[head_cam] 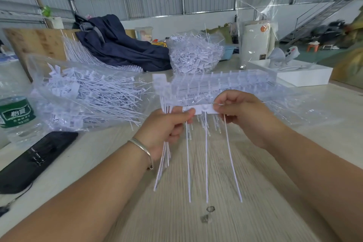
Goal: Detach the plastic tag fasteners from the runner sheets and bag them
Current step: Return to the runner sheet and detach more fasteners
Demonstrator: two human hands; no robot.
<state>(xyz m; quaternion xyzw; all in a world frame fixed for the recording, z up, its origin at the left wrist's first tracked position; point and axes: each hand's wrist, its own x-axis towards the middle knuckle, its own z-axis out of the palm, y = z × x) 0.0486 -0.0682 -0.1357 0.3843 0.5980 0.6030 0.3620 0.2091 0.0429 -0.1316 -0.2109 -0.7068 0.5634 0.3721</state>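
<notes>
Holding: runner sheet (204,108) above the table (196,163), between both my hands.
Left hand (167,125): thumb pinching the sheet's left end; other fingers curled round a bundle of loose fasteners (164,161) hanging below.
Right hand (241,112): fingertips clamped on the sheet's right end.
Strands: three fasteners dangle from the sheet, between my hands.
Bag (82,92): left of the sheet, filled with detached fasteners.
Runner stack (216,82): just behind the sheet.

A person's left hand (169,125) and right hand (243,112) are pinching a white plastic runner strip (204,108) between fingertips, thin white fastener tails (207,163) hanging below the fingers above a pale wooden table (196,222).
</notes>
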